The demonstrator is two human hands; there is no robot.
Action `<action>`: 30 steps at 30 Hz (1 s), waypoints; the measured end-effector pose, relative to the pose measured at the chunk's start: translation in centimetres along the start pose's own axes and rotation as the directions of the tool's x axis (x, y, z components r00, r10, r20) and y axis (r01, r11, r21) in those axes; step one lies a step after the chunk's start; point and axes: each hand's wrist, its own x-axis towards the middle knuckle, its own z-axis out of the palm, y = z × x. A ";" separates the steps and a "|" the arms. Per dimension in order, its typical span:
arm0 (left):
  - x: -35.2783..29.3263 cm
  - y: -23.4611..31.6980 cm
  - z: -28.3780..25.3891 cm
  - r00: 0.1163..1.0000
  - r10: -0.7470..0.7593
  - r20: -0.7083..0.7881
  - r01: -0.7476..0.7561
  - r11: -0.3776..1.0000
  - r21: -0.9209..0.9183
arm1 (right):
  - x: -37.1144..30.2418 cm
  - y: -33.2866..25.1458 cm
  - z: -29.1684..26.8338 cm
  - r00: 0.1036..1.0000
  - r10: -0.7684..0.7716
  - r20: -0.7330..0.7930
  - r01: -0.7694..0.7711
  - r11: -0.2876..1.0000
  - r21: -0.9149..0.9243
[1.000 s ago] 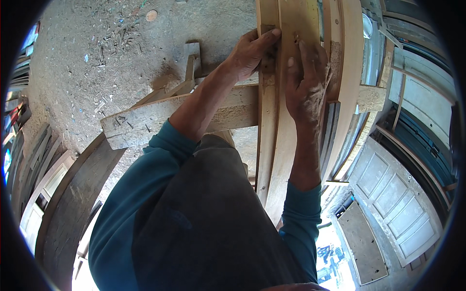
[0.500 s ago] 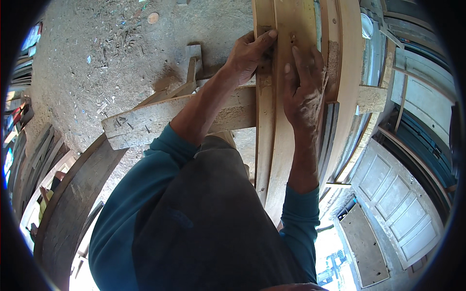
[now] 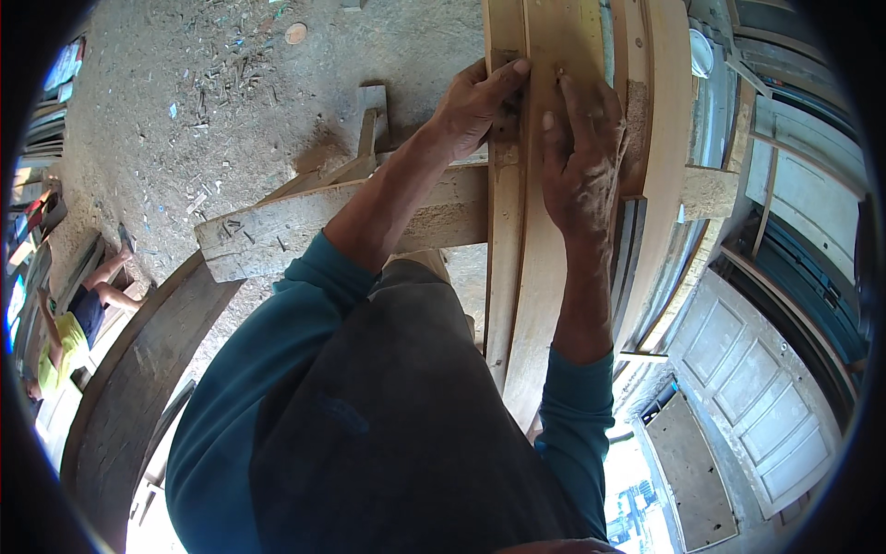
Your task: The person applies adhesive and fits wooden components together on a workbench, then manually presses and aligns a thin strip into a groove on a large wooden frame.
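Long, pale wooden boards run lengthwise in front of me. My left hand (image 3: 475, 103) grips the edge of a narrow wooden plank (image 3: 502, 194) on the left side, its thumb across the top and the other fingers partly hidden behind the edge. Against that plank lies a wider wooden board (image 3: 546, 268). My right hand (image 3: 585, 171) rests on this wider board with its fingers stretched out and apart. The index fingertip touches the wood beside a small dark mark.
A crossbeam (image 3: 341, 222) with nails in it juts out left under the boards. More planks (image 3: 669, 166) lie to the right, near a panelled door (image 3: 761, 388). A dark curved board (image 3: 148, 360) stands at lower left. Another person (image 3: 69, 337) is at the far left. Debris litters the floor.
The other person at the far left has come further into view, with legs and yellow top showing. My right hand has shifted slightly; my left hand keeps its grip.
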 end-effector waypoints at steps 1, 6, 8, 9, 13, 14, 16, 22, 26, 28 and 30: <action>0.0 -0.1 0.0 1.000 -0.002 -0.007 0.002 1.000 0.013 | -0.1 0.0 0.1 1.000 -0.004 -0.006 0.004 1.000 0.003; 0.0 -0.2 -0.2 1.000 0.012 -0.007 -0.012 1.000 -0.016 | 0.2 0.0 -0.1 1.000 -0.015 0.018 0.015 1.000 0.011; -0.1 -0.1 0.0 1.000 0.009 -0.025 -0.010 1.000 -0.013 | 0.1 0.0 0.0 0.999 -0.045 -0.010 0.045 0.999 0.024; -0.2 0.0 0.1 0.999 0.007 -0.036 -0.007 1.000 -0.005 | 0.0 0.2 0.1 0.999 -0.040 -0.011 0.040 0.998 0.039; -0.7 0.7 0.5 0.997 -0.051 -0.065 0.050 0.999 -0.020 | 0.1 0.2 -0.1 0.999 -0.042 -0.014 0.042 0.999 0.023; -0.6 0.6 0.4 0.997 -0.053 -0.062 0.052 0.998 -0.026 | 0.2 0.1 -0.2 0.999 -0.049 -0.015 0.049 0.999 0.001; -0.5 0.5 0.2 0.997 -0.058 -0.057 0.056 0.998 -0.038 | 0.0 -0.2 -0.4 0.999 0.042 0.020 -0.044 0.996 0.081; -0.3 0.3 0.3 0.998 -0.037 -0.055 0.035 0.999 -0.040 | 0.1 0.0 -0.1 0.999 -0.044 -0.013 0.043 0.998 -0.040; -0.3 0.5 0.3 0.999 -0.026 -0.034 0.024 0.998 -0.058 | -0.1 -0.3 -0.3 1.000 0.030 0.010 -0.030 0.999 0.043; -0.4 0.5 0.4 0.996 -0.049 -0.081 0.048 0.999 -0.010 | -0.3 0.0 -0.3 1.000 -0.014 -0.019 0.014 1.000 0.028; -0.4 0.5 0.2 0.997 -0.046 -0.067 0.046 0.999 -0.002 | -0.4 -0.1 -0.3 1.000 -0.024 -0.013 0.024 0.999 0.023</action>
